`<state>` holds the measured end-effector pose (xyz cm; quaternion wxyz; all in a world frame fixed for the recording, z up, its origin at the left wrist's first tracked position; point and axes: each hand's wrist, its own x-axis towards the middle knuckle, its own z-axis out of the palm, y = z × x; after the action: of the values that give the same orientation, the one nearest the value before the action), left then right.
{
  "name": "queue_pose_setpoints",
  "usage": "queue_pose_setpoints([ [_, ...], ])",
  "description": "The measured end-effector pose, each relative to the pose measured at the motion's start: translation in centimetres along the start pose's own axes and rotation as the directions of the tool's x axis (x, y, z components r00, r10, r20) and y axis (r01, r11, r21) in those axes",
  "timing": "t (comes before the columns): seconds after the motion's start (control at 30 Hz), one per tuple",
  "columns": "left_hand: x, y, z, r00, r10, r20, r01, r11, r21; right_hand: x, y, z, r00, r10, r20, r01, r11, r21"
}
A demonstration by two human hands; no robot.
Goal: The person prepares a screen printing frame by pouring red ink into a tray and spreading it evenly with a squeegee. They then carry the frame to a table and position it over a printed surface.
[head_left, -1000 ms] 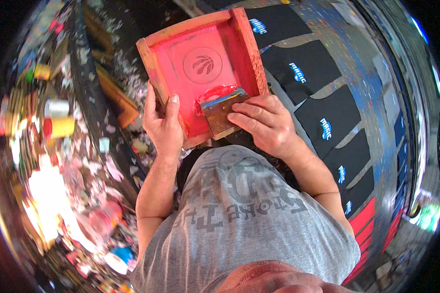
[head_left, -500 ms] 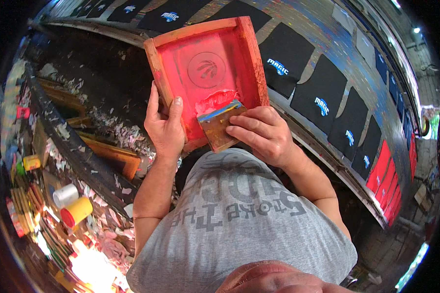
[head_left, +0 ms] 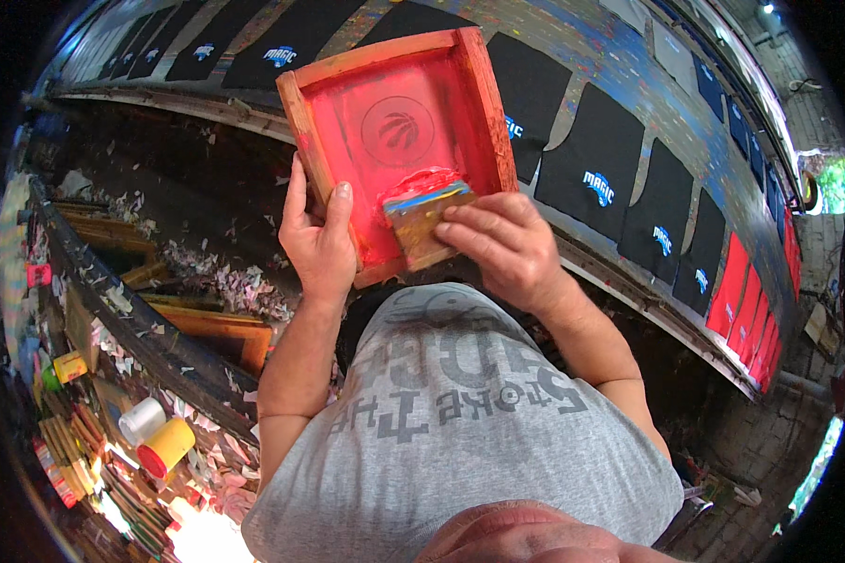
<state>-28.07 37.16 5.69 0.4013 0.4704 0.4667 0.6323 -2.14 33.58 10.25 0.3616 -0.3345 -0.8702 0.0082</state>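
A red-stained wooden screen-printing frame [head_left: 479,94] is tilted up in front of me, with a round ball emblem [head_left: 396,129] on its red mesh. My left hand [head_left: 314,235] grips the frame's left side, thumb over the rail. In my right hand [head_left: 512,253] is a squeegee [head_left: 413,225] with a brown wooden handle and a blue-and-yellow-streaked edge, held low inside the frame against a thick smear of red ink [head_left: 427,178].
A long paint-speckled table [head_left: 620,47] curves across the back and right, bearing black shirts [head_left: 573,159] with blue-white prints and red shirts [head_left: 728,281]. At the left are a dark curved rail [head_left: 141,333], wooden frames [head_left: 221,324], cans [head_left: 164,446] and paper scraps.
The surroundings have swung in view, showing more of the shirt table at the upper left. Frame, squeegee and both hands have shifted slightly, with both grips kept.
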Motion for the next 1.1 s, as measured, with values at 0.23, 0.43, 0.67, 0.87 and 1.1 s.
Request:
queue_pose_setpoints([
  [0.23, 0.3, 0.3, 1.1, 1.0, -0.001, -0.016, 0.001, 1.0, 0.007, 0.7, 1.1, -0.8, 1.0, -0.005, -0.004, 0.005, 1.0, 0.001],
  [0.43, 0.1, 0.5, 0.7, 0.997, 0.018, -0.069, -0.017, 1.0, 0.007, 1.1, 1.3, -0.5, 0.994, -0.105, -0.012, 0.105, 0.992, 0.076],
  [0.67, -0.3, 0.3, -1.6, 0.991, 0.024, -0.132, -0.023, 1.0, 0.015, 2.7, 0.3, 1.1, 0.981, -0.172, 0.089, 0.159, 0.978, 0.134],
  [0.87, -0.7, 0.5, -4.6, 0.99, 0.041, -0.135, -0.031, 0.996, 0.078, 5.0, 1.0, 2.3, 0.985, -0.169, 0.033, 0.166, 0.984, 0.065],
  [1.1, -0.7, 0.1, -8.9, 0.978, 0.027, -0.207, -0.004, 0.994, 0.111, 5.5, -2.4, 5.7, 0.971, -0.223, 0.086, 0.207, 0.965, 0.163],
])
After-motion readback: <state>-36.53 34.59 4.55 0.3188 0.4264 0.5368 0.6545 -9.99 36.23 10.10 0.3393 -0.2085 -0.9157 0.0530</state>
